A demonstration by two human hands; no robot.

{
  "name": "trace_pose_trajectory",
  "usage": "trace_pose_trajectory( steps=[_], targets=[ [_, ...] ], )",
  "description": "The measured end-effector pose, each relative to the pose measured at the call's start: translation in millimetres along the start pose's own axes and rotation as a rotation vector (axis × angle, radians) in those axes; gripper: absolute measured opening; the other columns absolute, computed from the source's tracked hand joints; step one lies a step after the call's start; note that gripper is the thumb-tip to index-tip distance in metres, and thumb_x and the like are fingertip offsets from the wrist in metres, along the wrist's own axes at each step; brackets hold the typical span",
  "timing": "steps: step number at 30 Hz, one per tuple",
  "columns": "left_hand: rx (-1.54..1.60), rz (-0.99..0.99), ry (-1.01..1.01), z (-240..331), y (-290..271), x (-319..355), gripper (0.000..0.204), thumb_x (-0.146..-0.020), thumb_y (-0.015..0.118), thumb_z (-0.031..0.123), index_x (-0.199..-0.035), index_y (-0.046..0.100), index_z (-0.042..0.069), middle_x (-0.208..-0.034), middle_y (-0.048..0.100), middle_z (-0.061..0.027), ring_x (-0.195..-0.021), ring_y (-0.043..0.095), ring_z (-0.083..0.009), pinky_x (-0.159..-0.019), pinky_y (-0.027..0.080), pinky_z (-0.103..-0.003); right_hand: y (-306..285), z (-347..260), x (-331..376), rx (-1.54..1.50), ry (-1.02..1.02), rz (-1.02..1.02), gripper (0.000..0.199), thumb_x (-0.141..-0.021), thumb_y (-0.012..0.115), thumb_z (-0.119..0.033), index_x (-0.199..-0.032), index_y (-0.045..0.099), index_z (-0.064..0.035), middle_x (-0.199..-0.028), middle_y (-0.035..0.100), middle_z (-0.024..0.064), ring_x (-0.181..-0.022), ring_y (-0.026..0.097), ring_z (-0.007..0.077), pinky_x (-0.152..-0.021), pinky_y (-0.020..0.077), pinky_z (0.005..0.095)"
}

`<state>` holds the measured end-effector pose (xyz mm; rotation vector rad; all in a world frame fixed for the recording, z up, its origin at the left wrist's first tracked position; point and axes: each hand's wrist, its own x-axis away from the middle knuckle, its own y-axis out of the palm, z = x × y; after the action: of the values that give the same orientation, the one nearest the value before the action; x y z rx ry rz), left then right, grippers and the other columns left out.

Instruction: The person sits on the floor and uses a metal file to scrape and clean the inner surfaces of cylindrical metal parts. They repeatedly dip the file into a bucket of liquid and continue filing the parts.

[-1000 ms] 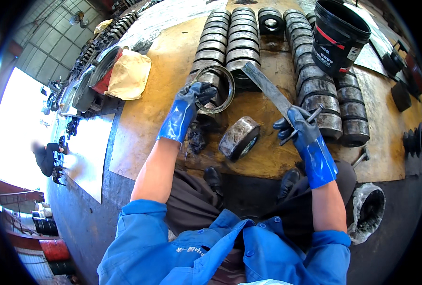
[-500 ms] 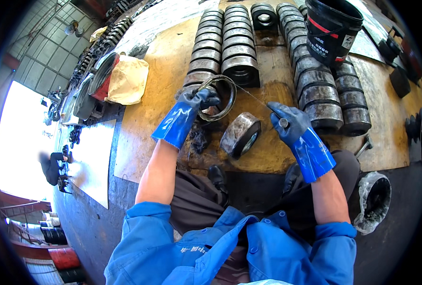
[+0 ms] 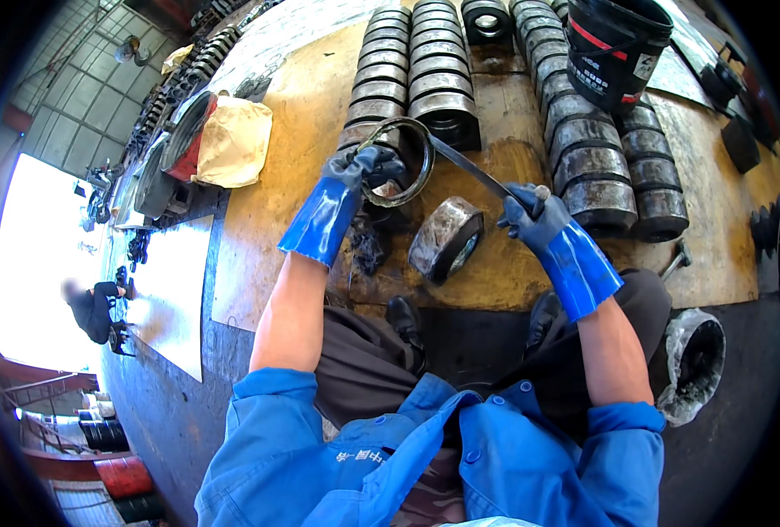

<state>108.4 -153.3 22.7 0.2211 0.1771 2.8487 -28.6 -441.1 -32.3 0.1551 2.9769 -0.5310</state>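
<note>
My left hand (image 3: pixel 355 167), in a blue rubber glove, is closed around the left side of a dark, greasy metal ring (image 3: pixel 425 167) held up above the board. In my gloved right hand (image 3: pixel 530 211) is a long flat-bladed tool (image 3: pixel 473 167), its handle gripped in the palm. The blade slants up and left, and its tip is at the ring's upper right edge; whether they touch I cannot tell. Below and between my hands, a thick worn steel cylinder (image 3: pixel 435 241) lies tilted on the board. A dark crumpled clump (image 3: pixel 370 252) lies beside it on the left.
Rows of similar steel cylinders (image 3: pixel 442 83) stretch away over the stained board (image 3: pixel 302 114). A black bucket (image 3: pixel 605 61) stands on the right-hand rows. To my right are a hammer (image 3: pixel 678 260) and a plastic-lined container (image 3: pixel 697 360). Another person (image 3: pixel 96 307) is at far left.
The flat-bladed tool has turned from edge-on to showing its broad side. My right hand has rolled with it and shifted slightly. The left hand still holds the ring, a little higher in view.
</note>
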Motion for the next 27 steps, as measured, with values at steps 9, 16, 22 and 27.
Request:
trace_pose_trajectory(
  steps=[9,16,22,27],
  targets=[
    [0.035,0.008,0.109,-8,-10,-13,0.033,-0.091,0.058,0.024,-0.103,0.061,-0.007,-0.093,0.068,-0.0179,-0.083,0.068,-0.0276,-0.080,0.056,-0.035,16,-26,12,-0.671,0.537,-0.226,0.026,-0.094,0.054,-0.027,-0.095,0.058,-0.0012,-0.076,0.067,0.0120,-0.057,0.063,0.0156,-0.047,0.0504,0.0266],
    [0.184,0.019,0.266,-12,-4,-12,0.025,-0.090,0.057,0.013,-0.102,0.061,-0.009,-0.092,0.067,-0.0180,-0.082,0.069,-0.0284,-0.077,0.057,-0.038,22,-38,15,-1.173,0.797,-0.320,0.023,-0.092,0.054,-0.021,-0.102,0.057,-0.0005,-0.076,0.065,0.0102,-0.055,0.060,0.0157,-0.047,0.0495,0.0278],
    [0.157,0.019,0.403,-9,10,-9,0.030,-0.093,0.055,0.018,-0.108,0.059,-0.007,-0.097,0.067,-0.0184,-0.085,0.068,-0.0260,-0.080,0.054,-0.036,41,-30,19,-1.546,0.937,-0.339,0.031,-0.093,0.052,-0.019,-0.121,0.049,-0.0060,-0.078,0.062,0.0091,-0.055,0.057,0.0161,-0.048,0.0490,0.0274],
    [0.198,0.039,0.462,-1,26,1,0.029,-0.097,0.049,0.017,-0.107,0.059,-0.008,-0.106,0.065,-0.0212,-0.100,0.064,-0.0280,-0.094,0.049,-0.037,44,-37,24,-1.750,1.006,-0.353,0.032,-0.093,0.052,-0.022,-0.116,0.053,0.0006,-0.075,0.060,0.0072,-0.054,0.056,0.0133,-0.051,0.0473,0.0267]
  ],
)
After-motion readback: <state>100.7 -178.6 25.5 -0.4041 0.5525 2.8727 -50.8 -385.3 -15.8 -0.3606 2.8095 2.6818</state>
